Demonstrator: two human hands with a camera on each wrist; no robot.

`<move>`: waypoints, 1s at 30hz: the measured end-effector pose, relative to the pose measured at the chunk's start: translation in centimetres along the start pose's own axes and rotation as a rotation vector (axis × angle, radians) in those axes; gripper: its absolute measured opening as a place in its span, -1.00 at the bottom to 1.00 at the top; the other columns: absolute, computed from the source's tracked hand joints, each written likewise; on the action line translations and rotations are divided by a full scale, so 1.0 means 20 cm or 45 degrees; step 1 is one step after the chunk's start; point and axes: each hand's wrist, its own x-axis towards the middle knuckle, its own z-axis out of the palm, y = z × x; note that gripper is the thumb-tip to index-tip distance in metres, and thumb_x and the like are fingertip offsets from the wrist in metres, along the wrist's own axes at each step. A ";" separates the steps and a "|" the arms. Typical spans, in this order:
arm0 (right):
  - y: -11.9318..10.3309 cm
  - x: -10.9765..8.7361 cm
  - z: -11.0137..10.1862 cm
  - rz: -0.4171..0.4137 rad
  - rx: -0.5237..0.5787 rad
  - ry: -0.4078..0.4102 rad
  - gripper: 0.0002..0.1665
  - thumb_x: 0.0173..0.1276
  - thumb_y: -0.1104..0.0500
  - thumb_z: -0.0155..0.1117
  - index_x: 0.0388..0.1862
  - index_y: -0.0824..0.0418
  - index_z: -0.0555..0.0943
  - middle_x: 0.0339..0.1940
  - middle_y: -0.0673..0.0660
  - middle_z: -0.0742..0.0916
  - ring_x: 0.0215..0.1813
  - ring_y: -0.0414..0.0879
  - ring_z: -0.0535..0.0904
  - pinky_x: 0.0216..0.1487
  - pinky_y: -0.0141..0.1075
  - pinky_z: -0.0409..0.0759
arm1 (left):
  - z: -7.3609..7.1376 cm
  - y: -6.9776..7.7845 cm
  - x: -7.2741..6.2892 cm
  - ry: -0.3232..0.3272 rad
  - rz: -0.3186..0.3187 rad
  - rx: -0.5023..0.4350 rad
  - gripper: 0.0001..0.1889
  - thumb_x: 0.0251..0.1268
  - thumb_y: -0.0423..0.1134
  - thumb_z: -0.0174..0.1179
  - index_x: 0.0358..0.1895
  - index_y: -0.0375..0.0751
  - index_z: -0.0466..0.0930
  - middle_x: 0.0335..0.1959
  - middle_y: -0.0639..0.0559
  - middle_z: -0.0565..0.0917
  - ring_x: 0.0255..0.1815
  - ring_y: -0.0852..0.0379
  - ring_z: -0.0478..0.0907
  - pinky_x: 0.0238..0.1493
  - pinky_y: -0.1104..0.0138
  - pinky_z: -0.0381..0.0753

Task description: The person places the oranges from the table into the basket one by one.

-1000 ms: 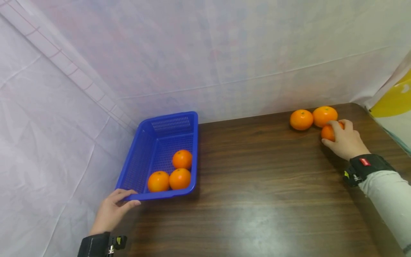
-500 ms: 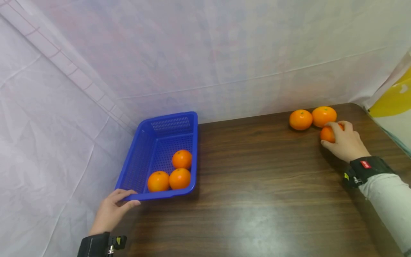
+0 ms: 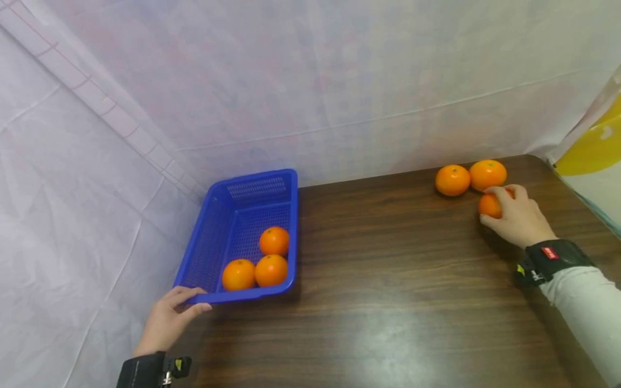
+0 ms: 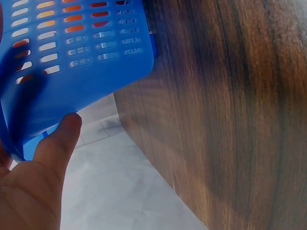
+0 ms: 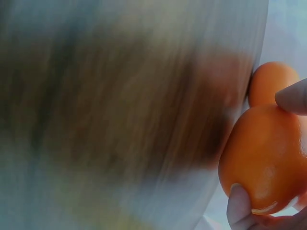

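Note:
In the head view my left hand [image 3: 167, 320] pinches the near left corner of a blue plastic basket [image 3: 294, 231], thumb outside and fingers over the rim. The left wrist view has the thumb against the slotted basket wall [image 4: 81, 84]. Inside the basket lie three oranges [image 3: 271, 270], gathered toward its near right. Far to the right, my right hand [image 3: 521, 218] grips another orange [image 3: 490, 206] with thumb and fingers round it, partly covering it. Two more oranges, one left [image 3: 453, 180] and one right [image 3: 488, 174], sit side by side just behind that hand.
A dark wood-grain table [image 3: 378, 269] spans between basket and right hand. White cloth [image 3: 339, 81] hangs behind it and along the left side. Something yellow [image 3: 594, 145] shows beyond the right edge.
My right hand has shifted slightly toward me and left, with the gripped orange moving a little away from the two behind it. The left hand and basket stay put.

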 end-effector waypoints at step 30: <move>-0.34 0.01 0.13 -0.231 -0.004 0.014 -0.31 0.28 0.08 0.41 0.34 0.17 0.38 0.31 0.49 0.32 0.09 0.56 0.42 0.01 0.40 0.43 | 0.01 0.00 0.00 0.026 -0.014 0.010 -0.70 -0.05 -0.25 0.59 -0.18 -0.11 0.81 -0.27 0.11 0.70 -0.25 0.53 0.47 -0.22 0.59 0.45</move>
